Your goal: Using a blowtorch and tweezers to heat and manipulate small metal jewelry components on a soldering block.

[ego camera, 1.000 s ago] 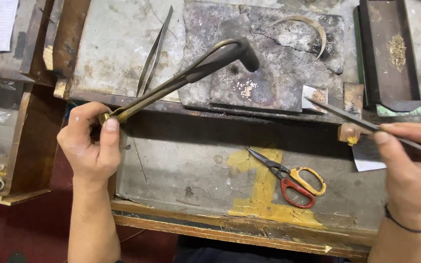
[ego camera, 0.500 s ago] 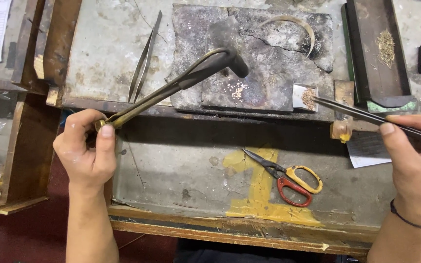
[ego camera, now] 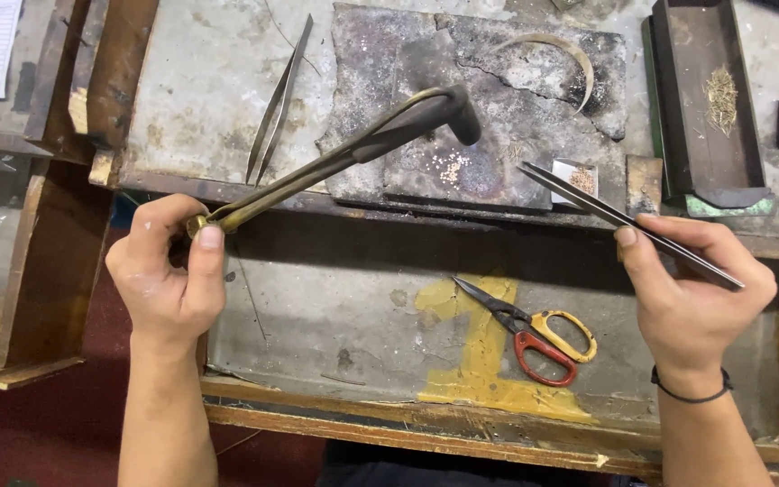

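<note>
While the left hand (ego camera: 169,280) grips the brass torch (ego camera: 335,158) by its end, nozzle over the charred block (ego camera: 498,135), the right hand (ego camera: 691,289) pinches long tweezers (ego camera: 624,221) closed, empty. I'd steady both wrists against the bench (ego camera: 344,307) edge.

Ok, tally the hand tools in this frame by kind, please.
Tweezers: 2, one in the right hand, one lying on the bench
Blowtorch: 1, in the left hand, nozzle at
Scissors: 1
Total: 4
</note>
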